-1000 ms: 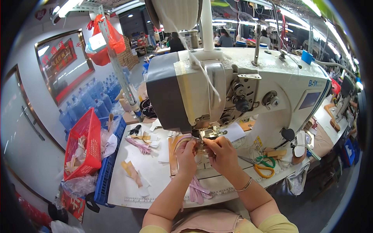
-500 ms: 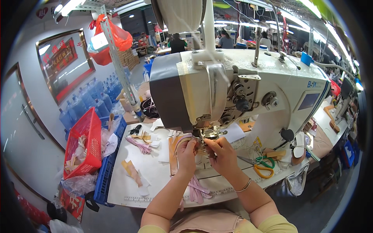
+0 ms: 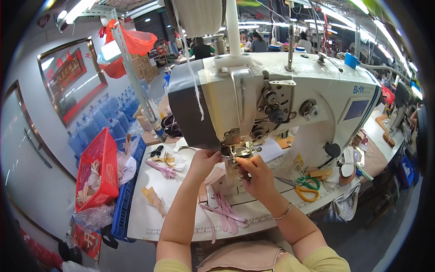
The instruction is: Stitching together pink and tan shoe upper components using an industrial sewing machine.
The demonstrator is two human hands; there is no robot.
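at mid-frame the left hand (image 3: 203,165) has its fingertips together under the machine (image 3: 312,86) head — what they clamp, if anything, i can't tell. the right hand (image 3: 257,174) is just beside, fingers bent, its grip unclear. pink strips (image 3: 227,212) lie at lower centre — a red basket (image 3: 110,165) sits left.

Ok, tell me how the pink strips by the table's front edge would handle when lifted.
The pink strips are probably floppy, since some bend; likely light, being narrow; and perhaps apt to separate, as their ends fan out.
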